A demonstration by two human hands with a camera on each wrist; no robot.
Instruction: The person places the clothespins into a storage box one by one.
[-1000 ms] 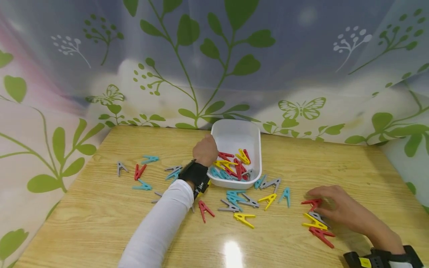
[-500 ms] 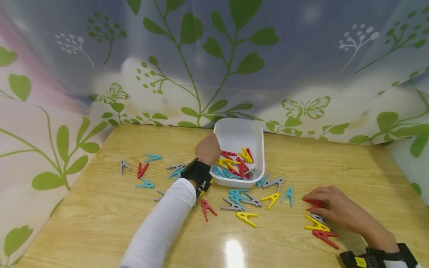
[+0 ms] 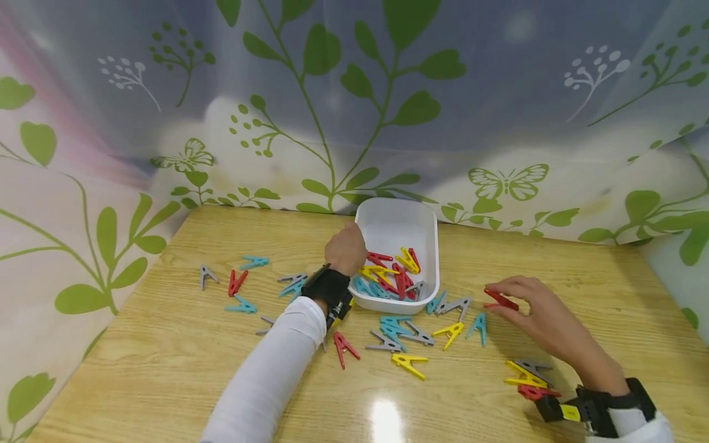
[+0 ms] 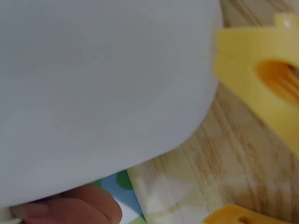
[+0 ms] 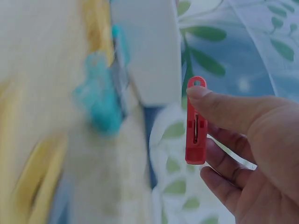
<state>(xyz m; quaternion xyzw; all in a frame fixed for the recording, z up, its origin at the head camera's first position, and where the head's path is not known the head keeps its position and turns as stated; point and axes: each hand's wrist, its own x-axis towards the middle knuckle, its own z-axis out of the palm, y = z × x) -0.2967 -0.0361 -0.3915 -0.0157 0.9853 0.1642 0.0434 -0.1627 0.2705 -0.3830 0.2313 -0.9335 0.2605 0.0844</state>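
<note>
A white plastic bin point(image 3: 434, 258) stands at the back of the table, with red, yellow, blue and grey clothespins in its near half. My left hand point(image 3: 346, 249) grips the bin's left rim; in the left wrist view its curled fingers point(image 4: 74, 207) show under the bin wall point(image 4: 103, 93). Right of the bin, above the table, my right hand point(image 3: 540, 311) pinches a red clothespin point(image 3: 501, 299) between thumb and fingers. The right wrist view shows that red clothespin point(image 5: 196, 126) held upright by its handle end.
Several clothespins lie scattered in front of the bin, including a yellow clothespin point(image 3: 410, 364) and a red clothespin point(image 3: 344, 349). More lie at left, such as a grey clothespin point(image 3: 207, 277). Near my right wrist lies a yellow clothespin point(image 3: 523, 374) among others. A patterned curtain point(image 3: 266, 184) hangs behind the table.
My right hand has picked the red clothespin up off the small pile at right and moved it up and left toward the bin. My left hand stays on the rim.
</note>
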